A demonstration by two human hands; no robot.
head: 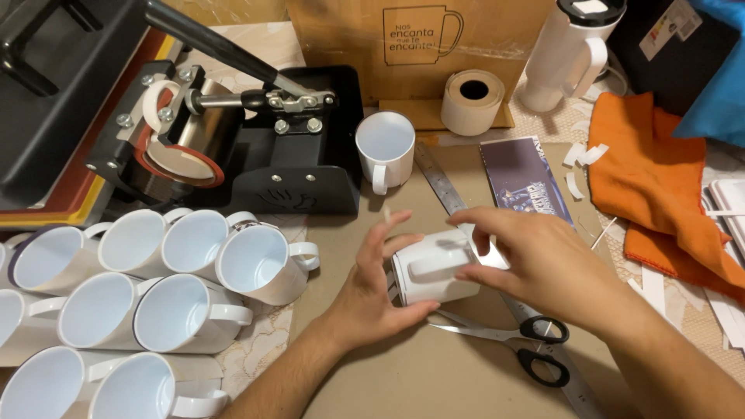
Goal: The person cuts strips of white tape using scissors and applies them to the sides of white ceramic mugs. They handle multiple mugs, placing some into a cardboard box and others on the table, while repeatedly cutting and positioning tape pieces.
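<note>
We see a white mug [431, 271], lying on its side, handle up, over brown cardboard [403, 372], held between both hands.

Brown cardboard box [419, 46]: stood at top centre, a dark mug outline printed on it.
Sticker label [666, 29]: seen upper right on a black object, white with coloured marks.

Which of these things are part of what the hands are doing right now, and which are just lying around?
In hand:
left hand
right hand
white mug, on its side between both hands
scissors just below it
ruler beneath

Lying about:
mug press
upright mug
stacked mugs
tape roll
printed strip
orange cloth
tumbler
</note>
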